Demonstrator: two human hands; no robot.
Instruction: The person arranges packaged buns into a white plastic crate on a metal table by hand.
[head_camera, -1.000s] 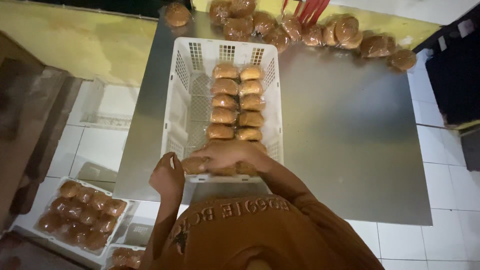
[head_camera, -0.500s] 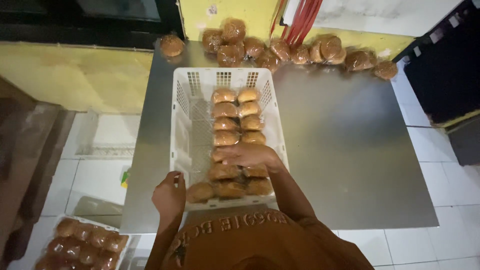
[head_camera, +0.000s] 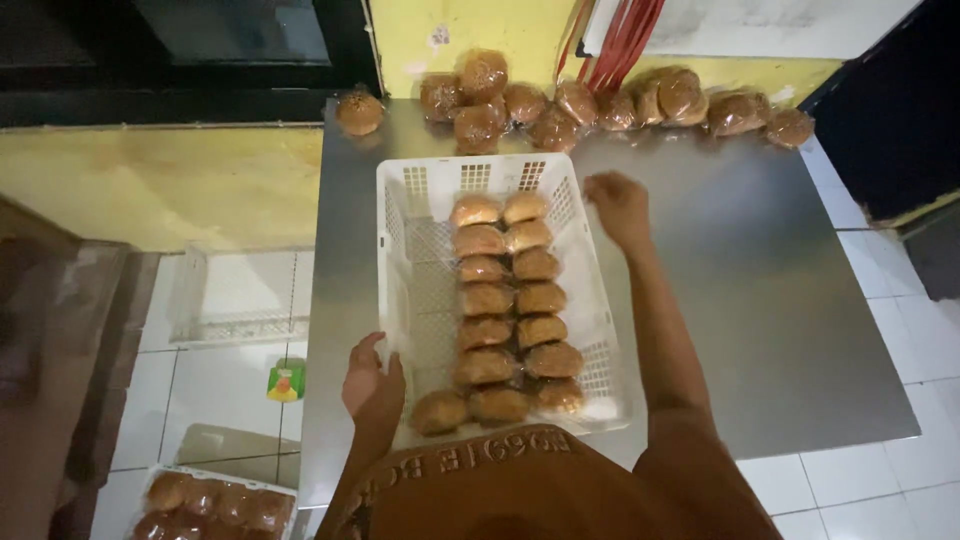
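Fingers (head_camera: 380, 352) of your left hand (head_camera: 372, 385): loosely spread, resting on the near-left rim of the white crate (head_camera: 405, 250), holding nothing. Your right hand (head_camera: 620, 207): fingers relaxed and apart, empty, just beside the crate's far-right corner. Crate contents: two rows of wrapped buns (head_camera: 505, 300), left half bare. Metal surface (head_camera: 740, 300): loose wrapped buns (head_camera: 600, 100) along the far edge. Floor tray of buns (head_camera: 210, 505): cut off by the frame, blurred.
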